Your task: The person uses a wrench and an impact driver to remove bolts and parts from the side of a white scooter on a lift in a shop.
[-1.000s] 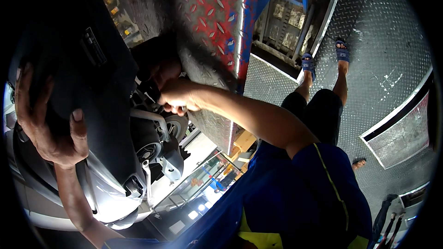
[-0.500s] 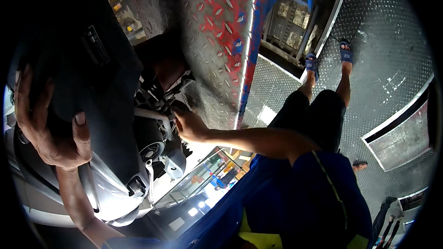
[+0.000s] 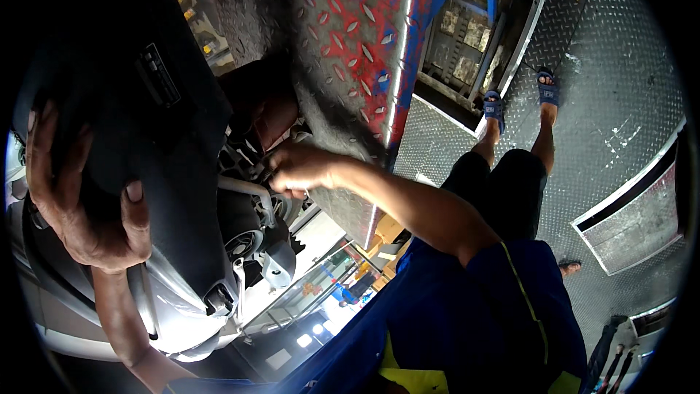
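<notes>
And here's the left hand (image 3: 87, 211) at nine o'clock, fingers spread wide, thumb well apart, laid against the dark body panel (image 3: 186, 197) of the motorbike (image 3: 179, 325). The bike fills the side from seven o'clock up to ten, its pale bodywork shining brightly at the lower end, a small label (image 3: 157, 75) sitting on the panel at ten.

Close to the centre, just toward nine, in goes the right hand (image 3: 302, 169)! Fingers curled narrow, tips in among the shadowed metal parts; whether they grip anything, I can't tell. Right beside them, toward eight o'clock, a bent silver tube (image 3: 251, 191) crosses the bike's works, and a dark wheel (image 3: 288, 209) shows behind the knuckles.

Up at twelve, a tread-plate platform (image 3: 354, 36), scuffed with red and blue paint, slopes down past the right wrist. An open floor pit (image 3: 459, 40) lies toward one, and at two o'clock stand blue sandals (image 3: 494, 107) on the patterned metal floor (image 3: 620, 51). A bare foot (image 3: 569, 268) shows near four, cardboard boxes (image 3: 388, 230) at five, and a glass showcase (image 3: 310, 288) between six and seven.
</notes>
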A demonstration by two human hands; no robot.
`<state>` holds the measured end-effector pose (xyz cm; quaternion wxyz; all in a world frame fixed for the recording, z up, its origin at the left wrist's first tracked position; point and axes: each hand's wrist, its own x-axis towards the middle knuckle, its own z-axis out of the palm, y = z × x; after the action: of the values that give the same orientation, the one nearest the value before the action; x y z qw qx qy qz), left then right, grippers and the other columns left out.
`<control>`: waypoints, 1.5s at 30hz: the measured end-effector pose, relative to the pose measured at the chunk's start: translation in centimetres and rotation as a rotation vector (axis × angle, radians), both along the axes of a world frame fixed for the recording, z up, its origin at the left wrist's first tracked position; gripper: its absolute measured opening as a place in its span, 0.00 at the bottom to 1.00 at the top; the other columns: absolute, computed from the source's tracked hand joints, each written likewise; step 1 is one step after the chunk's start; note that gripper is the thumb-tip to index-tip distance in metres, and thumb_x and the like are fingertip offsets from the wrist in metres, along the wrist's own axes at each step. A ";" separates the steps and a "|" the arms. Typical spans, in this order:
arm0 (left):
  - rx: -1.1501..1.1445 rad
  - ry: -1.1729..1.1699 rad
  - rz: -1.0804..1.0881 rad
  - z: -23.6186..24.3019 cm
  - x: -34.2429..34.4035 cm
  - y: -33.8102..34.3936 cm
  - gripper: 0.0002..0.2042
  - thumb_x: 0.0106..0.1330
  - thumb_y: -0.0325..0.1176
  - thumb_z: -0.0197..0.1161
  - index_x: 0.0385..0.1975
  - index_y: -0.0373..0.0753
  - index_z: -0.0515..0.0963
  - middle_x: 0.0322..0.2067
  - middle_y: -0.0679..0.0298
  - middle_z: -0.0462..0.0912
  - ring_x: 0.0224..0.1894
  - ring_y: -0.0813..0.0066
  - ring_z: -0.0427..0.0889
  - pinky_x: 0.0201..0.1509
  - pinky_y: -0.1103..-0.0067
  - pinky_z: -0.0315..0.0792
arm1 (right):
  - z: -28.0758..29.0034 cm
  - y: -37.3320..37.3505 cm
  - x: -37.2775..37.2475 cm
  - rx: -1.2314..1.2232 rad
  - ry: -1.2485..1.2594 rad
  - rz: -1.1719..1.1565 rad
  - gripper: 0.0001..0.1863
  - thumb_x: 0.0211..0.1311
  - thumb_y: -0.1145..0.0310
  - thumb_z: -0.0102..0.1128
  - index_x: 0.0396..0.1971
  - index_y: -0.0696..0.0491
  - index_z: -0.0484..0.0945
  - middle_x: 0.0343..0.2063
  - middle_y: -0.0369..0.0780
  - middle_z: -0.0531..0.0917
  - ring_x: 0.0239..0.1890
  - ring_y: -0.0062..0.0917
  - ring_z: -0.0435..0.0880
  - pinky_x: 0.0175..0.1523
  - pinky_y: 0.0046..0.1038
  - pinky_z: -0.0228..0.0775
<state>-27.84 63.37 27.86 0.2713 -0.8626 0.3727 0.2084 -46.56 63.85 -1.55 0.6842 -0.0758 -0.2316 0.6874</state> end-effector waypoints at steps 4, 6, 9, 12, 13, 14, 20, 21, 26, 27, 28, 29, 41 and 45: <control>0.001 -0.018 -0.006 -0.9 0.6 -2.0 0.25 0.61 0.36 0.62 0.56 0.28 0.77 0.63 0.41 0.70 0.68 0.39 0.69 0.72 0.50 0.64 | 4.1 0.1 -12.6 -0.396 -0.545 -0.685 0.38 0.65 0.79 0.50 0.76 0.55 0.53 0.38 0.51 0.84 0.26 0.42 0.82 0.31 0.37 0.78; 0.021 -0.034 0.038 -0.9 -0.4 -1.3 0.25 0.61 0.36 0.62 0.56 0.28 0.76 0.63 0.40 0.70 0.68 0.39 0.69 0.72 0.49 0.64 | 4.7 -0.4 -13.1 -0.463 -0.543 -0.615 0.20 0.71 0.75 0.49 0.62 0.54 0.70 0.26 0.43 0.80 0.20 0.35 0.77 0.24 0.35 0.72; 0.018 -0.012 0.031 -0.8 -0.5 -1.0 0.25 0.61 0.36 0.62 0.57 0.28 0.76 0.64 0.40 0.69 0.68 0.39 0.69 0.71 0.49 0.64 | 3.4 -1.9 -8.5 -0.270 0.273 -0.073 0.05 0.76 0.69 0.50 0.41 0.54 0.74 0.20 0.35 0.74 0.17 0.23 0.71 0.20 0.28 0.66; 0.029 -0.023 0.032 -0.5 -0.8 -1.7 0.25 0.61 0.36 0.62 0.56 0.28 0.77 0.64 0.40 0.69 0.68 0.39 0.69 0.72 0.50 0.64 | 2.8 -2.7 -4.8 -0.225 0.405 0.156 0.08 0.76 0.69 0.49 0.32 0.52 0.71 0.16 0.33 0.70 0.15 0.17 0.66 0.18 0.25 0.62; -0.001 -0.029 -0.032 -0.9 0.6 -0.7 0.25 0.61 0.36 0.62 0.56 0.28 0.77 0.64 0.39 0.69 0.68 0.39 0.69 0.72 0.50 0.64 | 1.9 -0.5 -1.6 -0.224 0.332 0.096 0.07 0.74 0.71 0.50 0.32 0.53 0.71 0.16 0.33 0.70 0.15 0.17 0.66 0.17 0.26 0.61; 0.002 -0.031 -0.035 -1.0 0.8 -0.5 0.25 0.61 0.36 0.62 0.56 0.28 0.77 0.64 0.39 0.69 0.68 0.39 0.69 0.72 0.50 0.64 | 1.8 -0.4 1.1 -0.210 0.313 0.089 0.04 0.68 0.74 0.53 0.31 0.55 0.71 0.16 0.33 0.69 0.16 0.17 0.65 0.18 0.27 0.61; 0.008 -0.027 0.027 -0.6 -0.5 -1.2 0.25 0.61 0.36 0.63 0.56 0.28 0.77 0.65 0.41 0.69 0.69 0.39 0.69 0.72 0.51 0.64 | -0.2 1.4 3.9 0.046 0.046 0.124 0.09 0.57 0.76 0.57 0.18 0.53 0.73 0.17 0.35 0.75 0.16 0.16 0.68 0.19 0.24 0.58; 0.006 -0.026 0.037 -0.5 -0.8 -0.9 0.25 0.61 0.36 0.63 0.56 0.28 0.77 0.65 0.41 0.69 0.69 0.39 0.69 0.72 0.51 0.64 | 0.4 -0.1 3.0 -0.003 -0.029 0.072 0.07 0.57 0.75 0.60 0.21 0.55 0.74 0.19 0.38 0.79 0.17 0.16 0.72 0.23 0.22 0.65; -0.004 -0.016 0.009 -0.7 -0.1 -1.0 0.25 0.61 0.36 0.63 0.56 0.28 0.76 0.64 0.41 0.69 0.69 0.39 0.68 0.72 0.51 0.64 | 4.0 -1.1 -8.3 -0.315 -0.618 -0.379 0.35 0.62 0.79 0.48 0.72 0.60 0.59 0.40 0.58 0.83 0.37 0.50 0.86 0.42 0.45 0.82; 0.013 -0.020 0.022 -0.7 -0.1 -1.6 0.25 0.60 0.36 0.63 0.57 0.28 0.76 0.64 0.41 0.69 0.69 0.39 0.68 0.72 0.51 0.64 | 4.3 -0.7 -11.2 -0.386 -0.553 -0.564 0.31 0.64 0.78 0.47 0.70 0.59 0.62 0.41 0.59 0.82 0.38 0.48 0.86 0.42 0.44 0.82; 0.019 -0.027 0.030 -0.7 -0.3 -1.5 0.25 0.60 0.36 0.63 0.56 0.28 0.76 0.64 0.41 0.69 0.69 0.39 0.68 0.72 0.51 0.63 | 4.6 -0.8 -11.7 -0.394 -0.478 -0.603 0.31 0.66 0.78 0.48 0.70 0.58 0.63 0.40 0.58 0.82 0.37 0.47 0.85 0.41 0.45 0.81; 0.025 -0.038 0.033 -0.7 -0.4 -1.6 0.25 0.60 0.36 0.63 0.56 0.27 0.76 0.64 0.41 0.69 0.69 0.39 0.68 0.72 0.51 0.63 | 4.7 -0.7 -12.0 -0.402 -0.401 -0.641 0.30 0.67 0.77 0.48 0.70 0.57 0.63 0.40 0.57 0.82 0.35 0.46 0.85 0.40 0.46 0.80; 0.012 -0.033 0.047 -0.5 -0.7 -1.5 0.24 0.59 0.35 0.62 0.54 0.27 0.78 0.63 0.41 0.70 0.70 0.41 0.68 0.72 0.53 0.64 | 3.4 -2.4 -8.4 -0.331 -0.162 -0.605 0.07 0.70 0.74 0.50 0.42 0.60 0.75 0.19 0.50 0.77 0.19 0.40 0.79 0.23 0.40 0.70; -0.017 -0.033 0.012 -1.0 0.1 -0.9 0.24 0.59 0.35 0.62 0.54 0.27 0.78 0.64 0.41 0.70 0.70 0.42 0.67 0.72 0.53 0.64 | 2.1 -2.6 -4.1 -0.197 0.496 0.098 0.11 0.72 0.71 0.50 0.26 0.51 0.68 0.16 0.30 0.66 0.15 0.13 0.60 0.19 0.26 0.56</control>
<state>-27.69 62.43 26.90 0.2688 -0.8704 0.3649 0.1924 -50.63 61.28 0.59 0.6751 0.0401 0.0079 0.7366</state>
